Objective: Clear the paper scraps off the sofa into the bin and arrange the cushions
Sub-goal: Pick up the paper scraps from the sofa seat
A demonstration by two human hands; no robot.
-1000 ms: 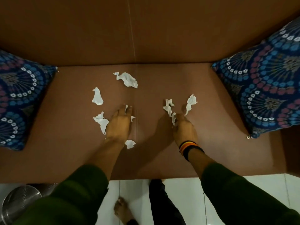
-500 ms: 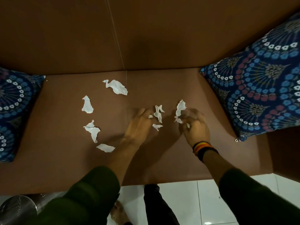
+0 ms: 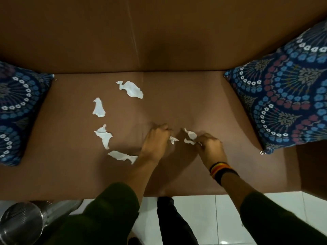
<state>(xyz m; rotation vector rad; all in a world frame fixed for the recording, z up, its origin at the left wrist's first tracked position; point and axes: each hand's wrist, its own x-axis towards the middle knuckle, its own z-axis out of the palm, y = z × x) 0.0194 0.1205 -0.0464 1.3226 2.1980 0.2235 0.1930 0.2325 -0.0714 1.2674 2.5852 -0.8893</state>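
The left hand is seen knuckles-up on the brown sofa seat, its fingers curled around a small white paper scrap that pokes out at the fingertips. Close beside it, the right hand, ringed at the wrist by black, yellow and orange bands, is closed on crumpled white paper pieces; how many are gathered there cannot be made out, the palms being hidden.

Four loose torn white scraps are left on the seat to the left of the hands: one just beside the left wrist, one above that, one farther back, and the largest near the backrest.

Blue patterned cushions are propped at both ends, the left cushion cut off by the frame edge, the right cushion partly cropped too.

At the lower left corner, a shiny metal bin stands on the white tiled floor, partly covered by a dark green sleeve.
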